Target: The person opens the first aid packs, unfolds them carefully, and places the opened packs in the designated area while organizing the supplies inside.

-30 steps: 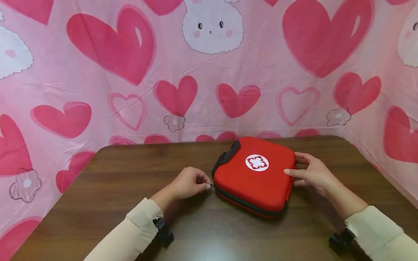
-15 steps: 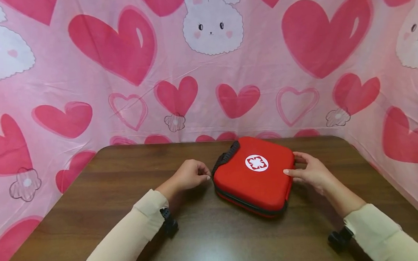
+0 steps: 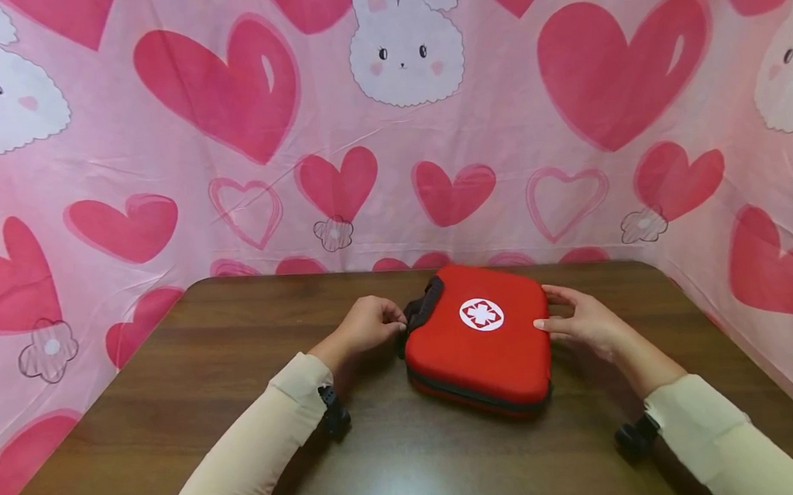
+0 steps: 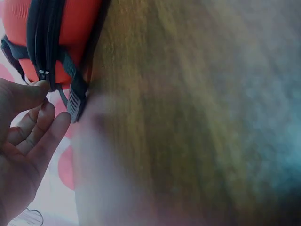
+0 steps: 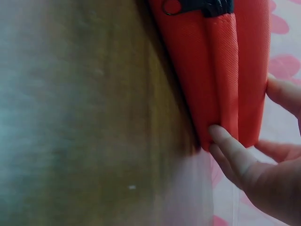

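A red first-aid case [image 3: 479, 365] with a white round emblem lies flat on the table, a black strap [image 3: 430, 299] along its left side. At its left edge my left hand [image 3: 369, 323] pinches the zipper pull between thumb and forefinger. In the left wrist view, the zipper slider [image 4: 43, 74] shows just above the thumb, beside a hanging buckle [image 4: 76, 101]. My right hand [image 3: 587, 326] holds the case's right side, thumb on the lid. The right wrist view shows fingers against the red spine [image 5: 228, 70], below a second zipper pull [image 5: 181, 6].
The brown wooden table [image 3: 248, 313] extends around the case on all sides. A pink cloth [image 3: 316, 114] with hearts and rabbits hangs behind and beside it. Black wrist cameras are strapped under both sleeves.
My left hand has moved away from me along the case's left edge, still pinching the pull. The case has turned slightly and shifted a little left, with the right hand following.
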The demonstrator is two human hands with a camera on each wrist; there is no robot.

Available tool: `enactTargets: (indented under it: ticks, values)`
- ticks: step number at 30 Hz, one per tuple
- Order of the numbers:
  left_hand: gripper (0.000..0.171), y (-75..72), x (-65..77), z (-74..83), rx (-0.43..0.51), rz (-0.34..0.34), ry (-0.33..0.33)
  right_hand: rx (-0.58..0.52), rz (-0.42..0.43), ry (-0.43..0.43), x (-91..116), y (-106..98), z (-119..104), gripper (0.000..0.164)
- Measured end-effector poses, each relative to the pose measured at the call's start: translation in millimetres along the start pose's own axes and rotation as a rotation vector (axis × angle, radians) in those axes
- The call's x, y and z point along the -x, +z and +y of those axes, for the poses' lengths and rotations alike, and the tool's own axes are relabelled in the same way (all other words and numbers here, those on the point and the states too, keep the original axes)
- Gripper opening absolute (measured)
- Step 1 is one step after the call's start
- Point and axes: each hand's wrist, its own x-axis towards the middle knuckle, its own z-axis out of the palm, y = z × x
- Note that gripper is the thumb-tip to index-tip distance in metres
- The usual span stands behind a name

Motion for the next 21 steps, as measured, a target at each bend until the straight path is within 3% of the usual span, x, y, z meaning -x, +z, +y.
enactTargets:
  ticks: [8, 15, 21]
  values:
    - [0.004, 1.3, 0.7, -2.6, 0.025, 0.003, -0.008, 0.040, -0.098, -0.021, -13.0, -7.5, -3.4, 0.083]
    - [0.005, 6.7, 9.2, 0.1, 0.139, -0.042, -0.023, 0.195, 0.017, 0.004, -1.7, -1.2, -1.7, 0.072]
    - [0.005, 3.2, 17.8, 4.7, 0.179, -0.048, -0.022, 0.175, 0.017, 0.014, 5.3, 9.0, -3.6, 0.081]
